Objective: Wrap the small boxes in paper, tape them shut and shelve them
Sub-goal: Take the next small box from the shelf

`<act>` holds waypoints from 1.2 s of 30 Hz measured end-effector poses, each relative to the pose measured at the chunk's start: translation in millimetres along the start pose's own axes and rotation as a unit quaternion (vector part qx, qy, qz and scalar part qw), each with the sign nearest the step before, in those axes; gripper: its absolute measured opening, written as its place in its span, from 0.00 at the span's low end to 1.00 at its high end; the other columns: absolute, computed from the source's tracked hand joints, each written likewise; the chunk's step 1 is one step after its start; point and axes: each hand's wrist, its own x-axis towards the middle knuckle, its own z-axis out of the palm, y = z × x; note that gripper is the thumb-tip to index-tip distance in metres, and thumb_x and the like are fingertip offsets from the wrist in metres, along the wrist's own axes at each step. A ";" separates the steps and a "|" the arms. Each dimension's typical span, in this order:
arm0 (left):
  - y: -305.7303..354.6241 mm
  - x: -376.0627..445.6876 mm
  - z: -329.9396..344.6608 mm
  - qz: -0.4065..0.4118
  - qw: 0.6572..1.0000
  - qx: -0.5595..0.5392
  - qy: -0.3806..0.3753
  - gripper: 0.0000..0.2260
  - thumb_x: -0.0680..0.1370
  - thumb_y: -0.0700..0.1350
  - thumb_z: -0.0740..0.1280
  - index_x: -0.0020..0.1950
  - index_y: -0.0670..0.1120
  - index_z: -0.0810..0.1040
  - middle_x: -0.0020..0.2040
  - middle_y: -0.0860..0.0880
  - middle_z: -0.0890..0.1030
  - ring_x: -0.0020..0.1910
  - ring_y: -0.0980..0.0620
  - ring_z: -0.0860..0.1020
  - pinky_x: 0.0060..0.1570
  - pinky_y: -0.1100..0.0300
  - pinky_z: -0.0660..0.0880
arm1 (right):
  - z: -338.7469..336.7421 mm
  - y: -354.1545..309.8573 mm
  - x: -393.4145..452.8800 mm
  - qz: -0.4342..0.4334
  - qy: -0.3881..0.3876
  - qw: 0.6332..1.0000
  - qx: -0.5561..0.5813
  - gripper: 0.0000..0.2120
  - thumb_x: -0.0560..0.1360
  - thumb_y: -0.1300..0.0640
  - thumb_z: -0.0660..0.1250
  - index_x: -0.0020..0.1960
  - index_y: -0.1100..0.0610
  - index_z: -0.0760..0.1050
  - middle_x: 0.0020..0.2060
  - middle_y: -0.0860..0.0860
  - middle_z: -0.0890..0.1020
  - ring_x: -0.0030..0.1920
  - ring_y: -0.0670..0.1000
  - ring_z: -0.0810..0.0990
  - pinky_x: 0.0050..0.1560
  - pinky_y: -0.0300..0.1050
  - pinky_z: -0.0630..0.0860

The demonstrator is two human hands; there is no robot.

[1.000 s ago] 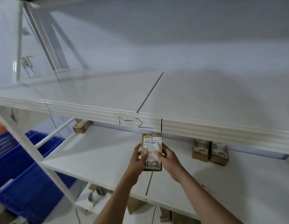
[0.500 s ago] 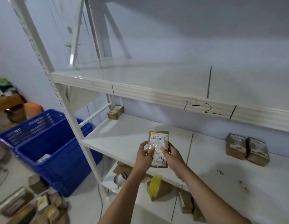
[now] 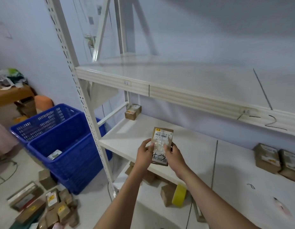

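Room: white metal shelving [image 3: 184, 96] against a pale wall; two blue baskets [image 3: 64, 138] on the floor at 9 o'clock.
Parcel: a wrapped box [image 3: 161, 146] with a barcode label, upright, held above the middle shelf [image 3: 127, 138].
Left hand [image 3: 144, 154]: grips the parcel's left edge.
Right hand [image 3: 174, 156]: grips its right edge.
Shelf: one box [image 3: 133, 111] at 11 o'clock, two boxes [image 3: 279, 159] at 3 o'clock.
Floor: loose boxes [image 3: 57, 205] at 7 o'clock.

There is one view only, from the head camera: it looks forward and down, near the white shelving rack [image 3: 176, 95], which fills the middle and right; blue crates [image 3: 61, 139] and the floor are at the left
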 end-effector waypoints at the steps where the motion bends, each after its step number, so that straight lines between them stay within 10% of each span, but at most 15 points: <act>1: 0.8 8.7 -3.1 -0.002 1.000 -0.002 0.000 0.14 0.84 0.48 0.61 0.69 0.47 0.73 0.50 0.45 0.84 0.42 0.49 0.86 0.39 0.55 0.82 | 4.5 -2.4 9.0 -0.002 -0.002 1.000 0.000 0.15 0.85 0.49 0.55 0.70 0.49 0.69 0.58 0.50 0.82 0.53 0.48 0.83 0.41 0.38 0.80; 18: 11.5 178.7 -61.0 -0.075 0.997 0.023 -0.021 0.10 0.84 0.47 0.63 0.64 0.47 0.71 0.48 0.45 0.83 0.38 0.55 0.85 0.36 0.60 0.81 | 81.9 -9.6 192.9 0.056 -0.003 0.997 0.055 0.11 0.84 0.54 0.56 0.59 0.52 0.76 0.50 0.53 0.85 0.47 0.53 0.86 0.43 0.46 0.82; 27: -1.8 251.7 -110.4 -0.136 0.986 0.072 -0.072 0.13 0.81 0.44 0.65 0.66 0.48 0.71 0.53 0.45 0.83 0.53 0.45 0.82 0.60 0.42 0.77 | 124.3 -14.6 233.6 0.067 0.038 0.997 0.017 0.10 0.82 0.54 0.59 0.60 0.49 0.76 0.50 0.52 0.84 0.47 0.53 0.85 0.46 0.51 0.84; 36: -16.0 297.4 -166.2 -0.149 0.961 0.106 -0.208 0.22 0.79 0.39 0.67 0.70 0.53 0.67 0.54 0.42 0.83 0.49 0.46 0.85 0.43 0.55 0.83 | 181.8 -10.1 233.6 0.152 0.159 0.975 -0.036 0.14 0.82 0.46 0.59 0.60 0.56 0.69 0.51 0.53 0.81 0.46 0.51 0.81 0.37 0.44 0.76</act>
